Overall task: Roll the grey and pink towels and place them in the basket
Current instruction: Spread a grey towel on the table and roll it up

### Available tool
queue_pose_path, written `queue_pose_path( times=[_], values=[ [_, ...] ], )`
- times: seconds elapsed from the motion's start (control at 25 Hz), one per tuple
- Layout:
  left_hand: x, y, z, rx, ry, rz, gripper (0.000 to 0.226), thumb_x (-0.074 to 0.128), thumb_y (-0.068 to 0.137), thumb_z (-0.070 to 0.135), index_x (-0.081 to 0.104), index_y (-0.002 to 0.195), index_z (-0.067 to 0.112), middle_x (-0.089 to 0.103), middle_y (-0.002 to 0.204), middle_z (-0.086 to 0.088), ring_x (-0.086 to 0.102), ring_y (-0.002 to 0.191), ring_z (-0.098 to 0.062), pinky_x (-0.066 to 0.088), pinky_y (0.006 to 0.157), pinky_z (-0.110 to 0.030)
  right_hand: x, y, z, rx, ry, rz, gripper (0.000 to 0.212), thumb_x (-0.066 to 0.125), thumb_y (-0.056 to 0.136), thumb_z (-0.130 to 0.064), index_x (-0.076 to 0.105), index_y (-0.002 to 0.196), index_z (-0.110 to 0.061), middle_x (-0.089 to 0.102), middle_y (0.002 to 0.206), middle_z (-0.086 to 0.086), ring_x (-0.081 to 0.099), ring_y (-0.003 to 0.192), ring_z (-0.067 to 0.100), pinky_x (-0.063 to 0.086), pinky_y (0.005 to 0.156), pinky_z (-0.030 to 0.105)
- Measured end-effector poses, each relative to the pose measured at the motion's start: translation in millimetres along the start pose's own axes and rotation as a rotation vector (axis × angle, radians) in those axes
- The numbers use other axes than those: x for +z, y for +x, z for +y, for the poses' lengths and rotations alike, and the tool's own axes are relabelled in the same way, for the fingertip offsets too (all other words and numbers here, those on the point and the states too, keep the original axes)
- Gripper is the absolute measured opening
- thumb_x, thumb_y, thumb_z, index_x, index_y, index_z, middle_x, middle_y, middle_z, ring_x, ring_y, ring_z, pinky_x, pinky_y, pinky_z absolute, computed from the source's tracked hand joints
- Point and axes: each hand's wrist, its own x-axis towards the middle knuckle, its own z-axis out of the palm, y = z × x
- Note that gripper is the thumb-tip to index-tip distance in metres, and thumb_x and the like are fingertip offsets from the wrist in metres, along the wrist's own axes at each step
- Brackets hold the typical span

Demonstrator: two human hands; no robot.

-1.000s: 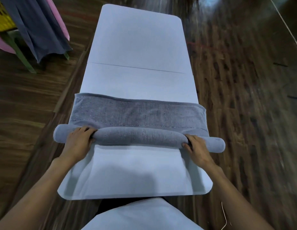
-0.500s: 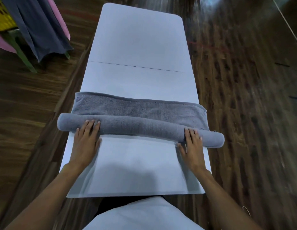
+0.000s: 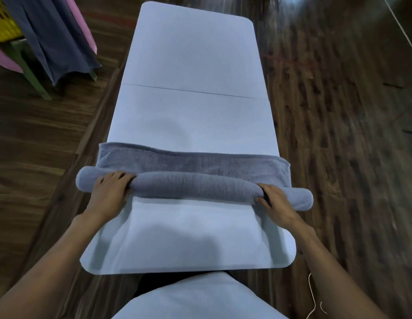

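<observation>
Grey towel [image 3: 193, 178] lies across the white bench [image 3: 193, 65], mid-frame, near part rolled into a long tube, a flat strip still unrolled beyond it. Left hand [image 3: 109, 194] curled over the roll near its left end; right hand [image 3: 275, 203] clamped on it near the right end, fingers tucked round. Upper left of frame: yellow basket [image 3: 2, 21], dark cloth [image 3: 53, 40] and pink towel [image 3: 85, 26] hanging.
</observation>
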Motion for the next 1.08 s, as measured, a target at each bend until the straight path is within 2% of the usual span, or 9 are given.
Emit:
queue_pose_path(
  times=[0.12,0.2,0.32,0.48,0.6,0.76,0.84,1.0,1.08],
  values=[
    [-4.0,25.5,-13.1,-0.038,-0.075,-0.143,0.039,0.065,0.085,0.008,0.060,0.123,0.008,0.063,0.118,-0.018,0.058,0.107,-0.036,0.044,0.092,-0.046,-9.0,19.5,5.3,0.023,0.042,-0.042,0.032,0.055,0.097,-0.023,0.055,0.129,-0.015,0.062,0.123,0.005,0.055,0.113,0.020,0.044,0.102,0.041],
    [-9.3,43.0,-12.7,-0.044,-0.158,-0.044,0.035,0.063,0.087,0.005,0.060,0.122,0.004,0.060,0.119,-0.021,0.055,0.108,-0.037,0.043,0.094,-0.046,-9.4,32.8,0.9,0.098,-0.013,0.172,0.036,0.057,0.097,-0.024,0.056,0.131,-0.014,0.058,0.127,0.008,0.051,0.118,0.024,0.042,0.104,0.041],
    [-1.3,26.0,-3.2,0.018,-0.031,0.193,0.025,0.058,0.092,0.010,0.062,0.117,0.004,0.059,0.115,-0.019,0.055,0.102,-0.037,0.045,0.089,-0.049,6.3,23.2,-12.3,0.074,-0.237,0.398,0.033,0.056,0.097,-0.031,0.059,0.125,-0.014,0.059,0.123,0.009,0.051,0.114,0.029,0.042,0.099,0.046],
    [21.8,-1.2,-6.3,0.014,0.079,0.140,0.055,0.068,0.084,0.011,0.049,0.135,0.003,0.048,0.135,-0.020,0.045,0.124,-0.040,0.034,0.104,-0.060,32.1,5.2,-2.5,0.069,-0.322,0.280,0.056,0.059,0.096,-0.031,0.039,0.146,-0.016,0.040,0.150,0.009,0.030,0.141,0.031,0.028,0.113,0.056],
    [12.9,25.0,-6.0,0.000,0.060,0.102,0.054,0.072,0.079,0.007,0.053,0.130,0.002,0.056,0.125,-0.022,0.051,0.107,-0.042,0.042,0.096,-0.060,22.4,29.3,0.7,0.129,-0.283,0.207,0.048,0.053,0.099,-0.026,0.042,0.144,-0.015,0.042,0.149,0.010,0.025,0.145,0.035,0.019,0.117,0.057],
    [7.7,36.2,-4.9,-0.004,0.007,0.079,0.039,0.067,0.084,0.011,0.059,0.122,0.006,0.064,0.115,-0.020,0.058,0.099,-0.038,0.045,0.092,-0.051,12.7,36.5,2.1,0.069,-0.178,0.231,0.034,0.055,0.095,-0.023,0.056,0.128,-0.015,0.061,0.122,0.008,0.053,0.115,0.031,0.039,0.103,0.051],
    [10.6,17.5,-9.6,0.019,-0.046,0.062,0.032,0.061,0.088,0.013,0.062,0.119,0.007,0.067,0.112,-0.017,0.061,0.097,-0.034,0.048,0.091,-0.048,15.3,20.7,8.1,0.036,-0.138,0.206,0.031,0.058,0.094,-0.020,0.059,0.124,-0.016,0.065,0.116,0.005,0.057,0.105,0.024,0.044,0.097,0.045],
    [2.9,2.5,-27.7,0.059,-0.147,-0.232,0.039,0.068,0.083,0.014,0.061,0.122,0.014,0.067,0.115,-0.011,0.061,0.104,-0.028,0.046,0.095,-0.043,2.5,0.5,15.2,-0.019,0.003,-0.006,0.031,0.059,0.092,-0.025,0.060,0.122,-0.020,0.067,0.113,-0.002,0.060,0.103,0.016,0.050,0.091,0.044],
    [-5.6,22.4,-30.4,0.024,-0.218,-0.257,0.043,0.070,0.083,0.017,0.060,0.124,0.010,0.065,0.117,-0.014,0.060,0.107,-0.030,0.044,0.095,-0.040,-8.2,13.3,7.8,0.050,0.055,0.012,0.034,0.060,0.093,-0.029,0.057,0.126,-0.021,0.064,0.119,-0.001,0.057,0.109,0.017,0.048,0.098,0.043]
  ],
)
